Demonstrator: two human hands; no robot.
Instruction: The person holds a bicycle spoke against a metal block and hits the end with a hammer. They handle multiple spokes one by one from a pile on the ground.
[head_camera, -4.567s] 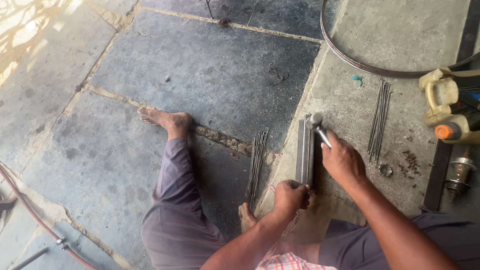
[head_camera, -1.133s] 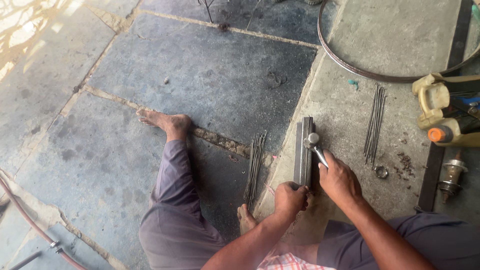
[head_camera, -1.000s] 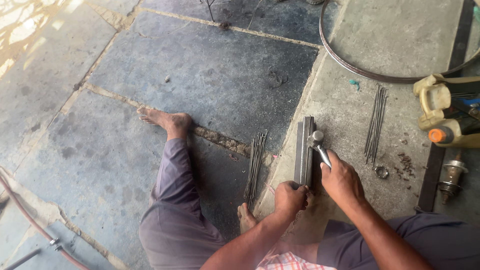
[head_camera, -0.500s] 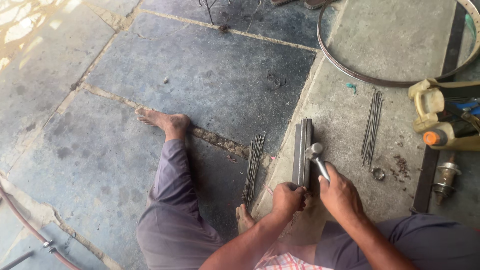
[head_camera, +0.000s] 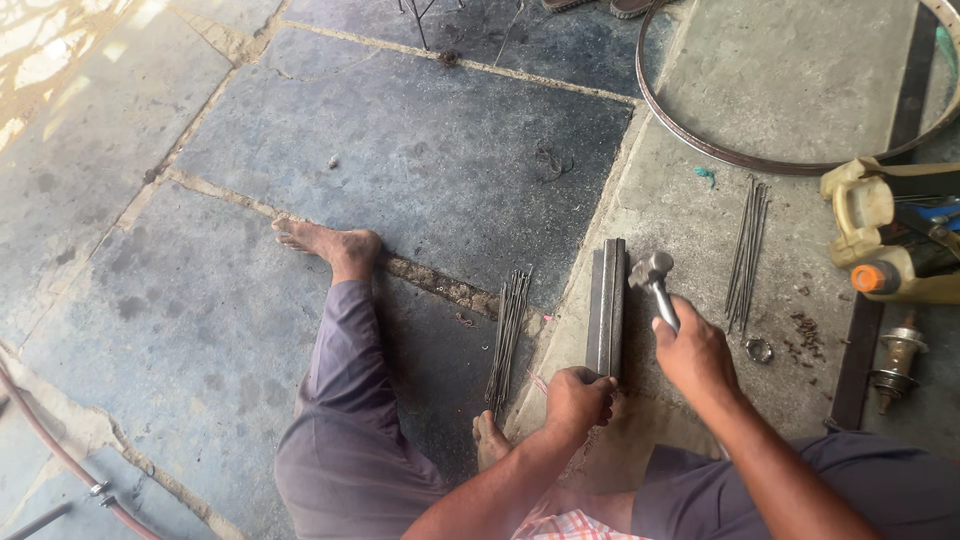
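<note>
the left hand (head_camera: 578, 392) grips the near end of one grey steel bar (head_camera: 606, 305) lying on the concrete floor (head_camera: 800, 90); the right hand (head_camera: 692, 352) is closed around one steel hammer (head_camera: 655, 285), its head just beside the bar. two bundles of thin wire spokes (head_camera: 508, 335) lie either side.

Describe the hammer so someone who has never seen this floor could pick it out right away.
Start at the big metal wheel rim lying on the concrete step, then drop down to the upright steel bar that the left hand steadies. The hammer sits just right of that bar, gripped by the right hand. Unlike the thin loose spokes nearby, it has a blunt silvery head.
</note>
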